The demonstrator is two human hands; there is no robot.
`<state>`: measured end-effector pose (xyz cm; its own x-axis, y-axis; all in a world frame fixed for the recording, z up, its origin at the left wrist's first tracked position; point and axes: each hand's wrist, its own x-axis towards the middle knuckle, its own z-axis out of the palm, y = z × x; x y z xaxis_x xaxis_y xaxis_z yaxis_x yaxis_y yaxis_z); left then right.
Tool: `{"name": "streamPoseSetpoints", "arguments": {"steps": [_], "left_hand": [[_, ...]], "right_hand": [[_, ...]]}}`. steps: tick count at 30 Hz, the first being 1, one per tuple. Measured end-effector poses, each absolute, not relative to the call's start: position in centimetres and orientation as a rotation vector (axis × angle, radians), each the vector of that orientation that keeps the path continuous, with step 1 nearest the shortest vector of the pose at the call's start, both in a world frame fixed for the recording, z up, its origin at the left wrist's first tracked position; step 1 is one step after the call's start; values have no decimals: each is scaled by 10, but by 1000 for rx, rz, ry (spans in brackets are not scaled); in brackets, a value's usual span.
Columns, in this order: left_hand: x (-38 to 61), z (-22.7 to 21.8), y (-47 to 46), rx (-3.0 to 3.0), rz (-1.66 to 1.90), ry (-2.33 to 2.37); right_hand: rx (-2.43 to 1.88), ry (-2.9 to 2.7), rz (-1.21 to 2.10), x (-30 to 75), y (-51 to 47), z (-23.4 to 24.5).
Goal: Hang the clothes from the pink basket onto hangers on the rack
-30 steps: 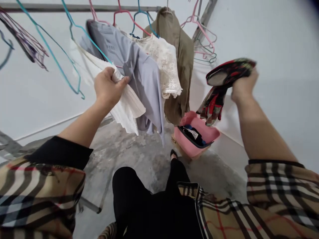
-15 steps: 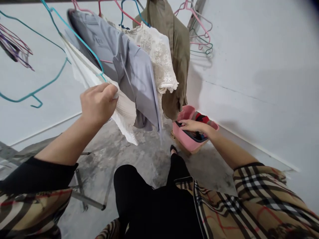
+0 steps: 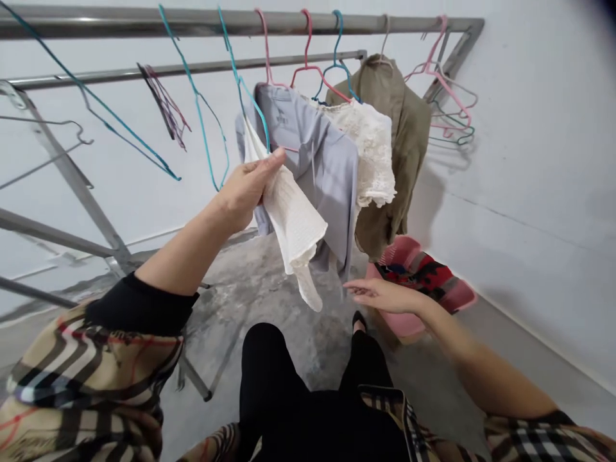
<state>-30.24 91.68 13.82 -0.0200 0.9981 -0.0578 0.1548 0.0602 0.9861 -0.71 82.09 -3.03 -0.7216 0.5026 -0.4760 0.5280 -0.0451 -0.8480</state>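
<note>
My left hand (image 3: 250, 189) grips a white ribbed garment (image 3: 296, 215) between thumb and fingers, near the shoulder of the turquoise hanger (image 3: 253, 106) it hangs from. The garment's lower end dangles free. Right behind it hangs a light grey-blue top (image 3: 317, 154) on a pink hanger. My right hand (image 3: 378, 295) is in the air with fingers stretched out, nothing in it. It lies in front of the pink basket (image 3: 462, 296), which holds red, black and grey cloth (image 3: 426, 276).
A metal rack rail (image 3: 125, 24) runs across the top. A white lace blouse (image 3: 373, 151) and an olive shirt (image 3: 411, 135) hang farther right. Bare turquoise hangers (image 3: 197, 96) hang at left, pink and green ones (image 3: 452, 96) at the right end. The wall stands close on the right.
My right hand has come out of the basket and moved toward me. The left hand's fist has turned, its thumb now along the white garment. The view has tilted up, showing the rail.
</note>
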Motion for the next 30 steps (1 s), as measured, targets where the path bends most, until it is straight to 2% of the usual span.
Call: {"name": "streamPoseSetpoints", "arguments": {"steps": [13, 21, 26, 30], "left_hand": [[-318, 135, 896, 1275, 1230, 1364], [-339, 122, 887, 1276, 1370, 1584], [-347, 120, 886, 1081, 1595, 1463], [-351, 121, 886, 981, 1643, 1387]], "right_hand": [[1101, 2148, -1872, -19, 804, -21], [1097, 2154, -1834, -26, 796, -31], [1083, 2153, -1841, -27, 793, -40], [1111, 2108, -1882, -28, 790, -44]]}}
